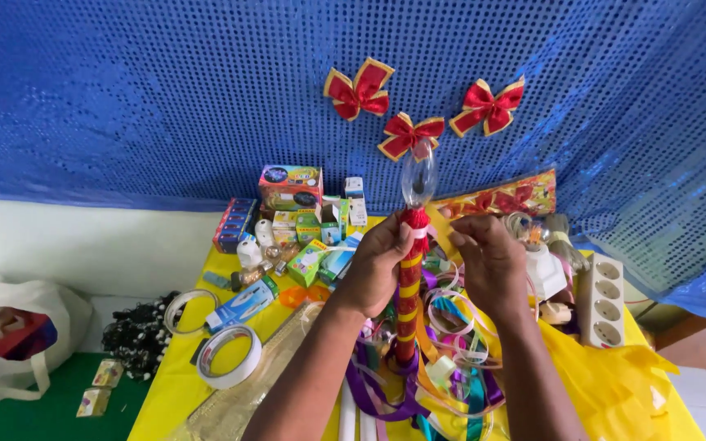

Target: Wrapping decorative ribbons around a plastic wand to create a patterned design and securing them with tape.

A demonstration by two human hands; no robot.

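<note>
My left hand (pixel 376 265) grips an upright stick (pixel 408 294) wrapped in red and yellow ribbon, just below its top. A clear bulb-shaped cap (pixel 418 175) crowns the stick above a red tuft (pixel 415 218). My right hand (pixel 490 260) is beside the stick's top, fingers pinching a yellow ribbon strip (pixel 441 230) that runs to the stick. Under both hands lies a tangle of coloured ribbons (pixel 451 343).
The yellow table (pixel 169 384) holds small boxes (pixel 292 188), tape rolls (pixel 229 356), a white power strip (pixel 604 300) and a white bulb (pixel 544 269). Three red bows (pixel 406 135) hang on a blue sequin cloth (pixel 165 98). A white bag (pixel 18 327) sits on the floor at left.
</note>
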